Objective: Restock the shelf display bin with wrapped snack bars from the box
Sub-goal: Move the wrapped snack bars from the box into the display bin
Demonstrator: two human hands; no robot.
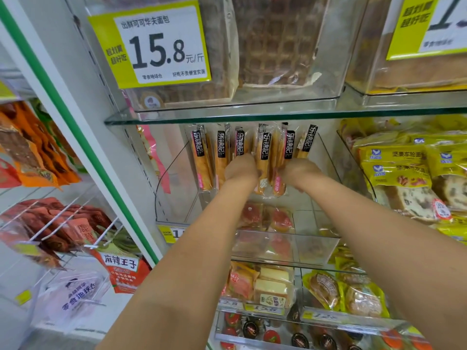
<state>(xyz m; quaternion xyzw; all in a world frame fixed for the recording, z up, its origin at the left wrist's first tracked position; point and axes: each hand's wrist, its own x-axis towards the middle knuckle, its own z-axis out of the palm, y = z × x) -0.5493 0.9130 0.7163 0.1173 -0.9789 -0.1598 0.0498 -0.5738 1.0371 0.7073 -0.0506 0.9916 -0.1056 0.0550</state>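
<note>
Bars (202, 160) stand on end in a row at the back of the clear bin (174, 190), with their tops just under the glass shelf (227, 114) above. Black label strips face out. Box not in view.

Risks, as judged:
- The row is upright and narrow-footed. Letting go of the middle bars unevenly could tip them forward, and one falling bar would likely take its neighbours.
- The outermost right bar tilts, so that end looks least settled.
- Wrappers look slick, so a loose hold may let a bar slip down to the bin floor.
- Tops sit close to the shelf, so lifting a bar to reseat it could snag it.

Left grip (240, 169) touches the bars left of centre. Right grip (299, 173) touches those right of centre. Two or three bars sit between them. The backs of both face the camera and the fingers reach away out of sight. Cannot tell how far either is open, or whether it clasps a bar or only presses.
</note>
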